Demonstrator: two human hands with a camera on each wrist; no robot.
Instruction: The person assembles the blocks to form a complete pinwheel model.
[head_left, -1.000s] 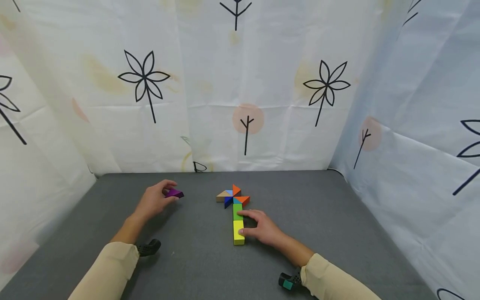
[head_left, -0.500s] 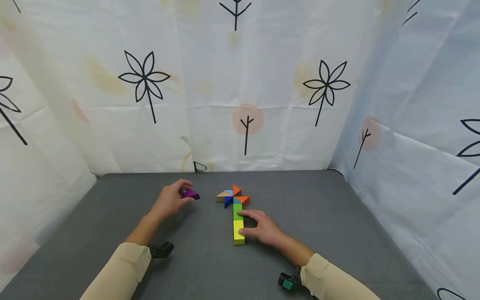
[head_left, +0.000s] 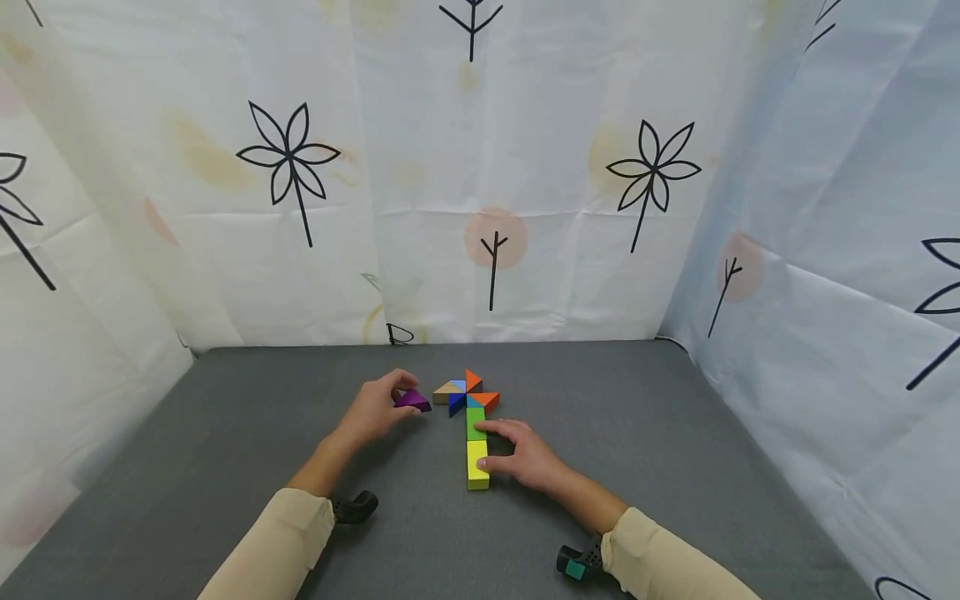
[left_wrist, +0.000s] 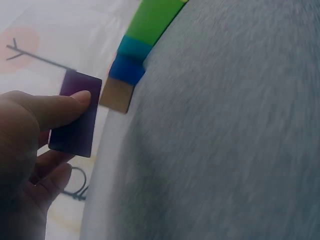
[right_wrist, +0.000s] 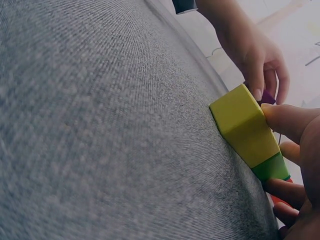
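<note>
In the head view my left hand (head_left: 373,410) pinches a purple triangular block (head_left: 414,402) just left of a pinwheel of small triangular blocks. The left wrist view shows the thumb on one face of that purple block (left_wrist: 75,134). Tan (head_left: 447,389), dark blue (head_left: 456,403), light blue (head_left: 458,385), teal (head_left: 474,402) and two orange triangles (head_left: 472,383) form the pinwheel. A green block (head_left: 476,415) and a yellow block (head_left: 477,476) make a stem below it. My right hand (head_left: 531,457) rests its thumb on the yellow block and a finger on the green one.
Grey cloth covers the table (head_left: 637,450). A white curtain (head_left: 562,275) with plant drawings stands behind it and along both sides. Black cameras sit on the left wrist (head_left: 356,507) and the right wrist (head_left: 577,562).
My left hand has carried the purple block rightward and slightly nearer, up close to the tan triangle. The right hand and the arranged blocks have stayed in place.
</note>
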